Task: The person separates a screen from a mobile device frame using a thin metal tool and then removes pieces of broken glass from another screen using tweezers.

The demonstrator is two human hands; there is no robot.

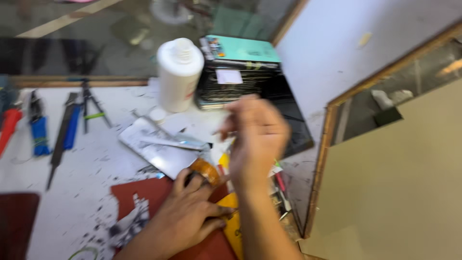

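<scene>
Pinching an amber roll of tape [206, 169], left hand [187, 214]; right hand [257, 137] blurred, loosely open, empty.

White bottle [179, 72] standing by a pile of dark books [240, 72]. Blue pliers [39, 129] and long file [61, 139] lying far left.
</scene>
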